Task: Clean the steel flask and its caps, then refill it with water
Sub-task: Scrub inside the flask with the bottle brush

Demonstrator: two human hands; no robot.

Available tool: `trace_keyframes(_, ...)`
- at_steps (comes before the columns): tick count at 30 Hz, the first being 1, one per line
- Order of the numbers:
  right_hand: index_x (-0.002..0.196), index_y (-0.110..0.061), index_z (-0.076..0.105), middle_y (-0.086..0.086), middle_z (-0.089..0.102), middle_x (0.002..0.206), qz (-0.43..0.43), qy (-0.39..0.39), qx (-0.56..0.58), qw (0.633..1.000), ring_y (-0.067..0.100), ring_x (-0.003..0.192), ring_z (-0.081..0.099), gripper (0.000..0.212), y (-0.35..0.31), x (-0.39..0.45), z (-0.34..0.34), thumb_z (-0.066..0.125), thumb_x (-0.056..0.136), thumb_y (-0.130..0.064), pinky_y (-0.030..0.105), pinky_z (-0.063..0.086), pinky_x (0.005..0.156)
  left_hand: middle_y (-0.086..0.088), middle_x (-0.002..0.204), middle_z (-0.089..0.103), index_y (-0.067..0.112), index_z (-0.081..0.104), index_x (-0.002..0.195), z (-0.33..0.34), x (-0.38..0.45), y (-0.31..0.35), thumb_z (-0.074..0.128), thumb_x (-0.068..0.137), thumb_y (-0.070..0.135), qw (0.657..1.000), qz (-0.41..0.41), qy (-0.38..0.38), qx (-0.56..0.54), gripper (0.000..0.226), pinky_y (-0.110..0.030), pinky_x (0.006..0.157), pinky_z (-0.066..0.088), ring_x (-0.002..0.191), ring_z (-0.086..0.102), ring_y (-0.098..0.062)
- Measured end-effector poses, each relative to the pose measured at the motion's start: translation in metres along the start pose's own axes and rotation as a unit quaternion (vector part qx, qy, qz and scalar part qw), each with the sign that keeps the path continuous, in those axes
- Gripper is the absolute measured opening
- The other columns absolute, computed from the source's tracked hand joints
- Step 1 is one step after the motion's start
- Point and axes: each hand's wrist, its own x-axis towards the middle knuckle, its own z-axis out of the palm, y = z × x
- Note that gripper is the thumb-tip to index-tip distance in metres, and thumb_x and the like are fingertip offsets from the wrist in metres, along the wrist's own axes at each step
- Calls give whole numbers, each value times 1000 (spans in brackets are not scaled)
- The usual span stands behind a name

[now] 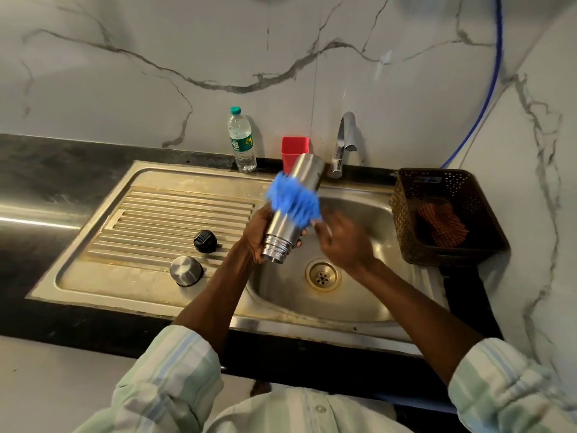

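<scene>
My left hand (260, 234) is wrapped around the steel flask (292, 210) near its threaded mouth, and my right hand (343, 242) is closed on the handle of the blue scrubber (293, 198), though it is blurred and I cannot make out the fingers clearly. The flask is tilted over the sink (359, 295) basin, mouth toward me at 6 o'clock and base pointing away to 1 o'clock, toward the tap (345, 142). The blue head is pressed across the flask's middle, so I judge I am at the outside scrub of the body

The two caps lie apart from my hands on the ribbed drainboard (175, 214): the black inner cap (205, 241) at 9 o'clock of the flask, the steel outer cap (186, 270) nearer me at 8 o'clock. Neither looks handled yet, so they are left to do, along with rinsing and refilling

Next I should work the scrubber along the full length, turning the flask in my left hand, keeping a firm hold since wet steel may slip

The tap shows no running water that I can make out
</scene>
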Motion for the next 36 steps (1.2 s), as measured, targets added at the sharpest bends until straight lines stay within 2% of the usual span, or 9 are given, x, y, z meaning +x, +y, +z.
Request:
trace_keyframes(3,128,-11,58,13,67,99,110,35,2,993,27,78,65,37,7,26,-8,46,101,-33,33,52,56,-21,96,68,3,50,131,2,-2,4,45,97,56,998,-34,38,42,63,-39,62,62,73,71,-30)
trace_keyframes(8,121,-6,65,9,65,86,-94,0,-48,994,28,67,63,41,-13,-29,8,45,98,-34,36,49,45,-8,92,62,9,59,104,-2,-3,10,49,100,35,984,-31,140,108,29,-27,53,59,66,69,-16)
trace_keyframes(10,114,-7,67,12,65,82,-16,14,-40,999,30,61,62,40,-7,-8,4,44,98,-35,34,49,44,-16,93,67,1,53,118,4,-6,12,50,95,41,987,-33,109,115,46,-33,58,60,71,70,-23)
trace_keyframes(13,120,-12,61,12,66,94,170,35,-11,985,26,77,64,37,10,28,-12,42,101,-37,34,51,62,-26,103,66,6,42,140,8,-5,10,61,87,49,986,-31,103,127,71,-43,60,60,76,70,-36)
trace_keyframes(19,120,-5,64,10,64,84,-73,-19,-38,996,29,62,62,41,-10,-23,-2,44,98,-34,35,47,44,-12,80,71,5,58,109,4,-5,7,57,83,50,985,4,123,122,52,-34,55,59,65,70,-24)
trace_keyframes(23,118,-12,61,10,66,94,167,43,-21,985,26,76,63,38,13,32,-23,40,102,-39,34,49,60,-26,106,64,7,49,137,14,-3,9,61,89,48,977,-1,140,162,64,-39,57,59,71,70,-32)
trace_keyframes(29,112,-6,66,11,63,81,-32,-11,-28,999,30,58,61,45,-12,-22,-3,39,100,-39,34,48,42,-16,92,69,2,54,120,5,-2,8,60,94,42,963,25,161,213,48,-36,58,59,69,70,-26)
trace_keyframes(34,107,-11,64,7,65,88,213,52,3,976,21,74,61,38,12,31,-24,40,102,-40,28,41,60,-17,95,68,8,59,122,19,-3,8,53,99,40,954,16,175,242,40,-29,59,59,67,68,-19)
trace_keyframes(36,104,-9,66,9,64,83,143,65,-12,988,24,66,60,36,1,16,-19,43,102,-37,25,38,55,-22,104,67,5,56,128,17,-2,5,56,97,42,959,22,174,225,48,-34,62,59,74,68,-24)
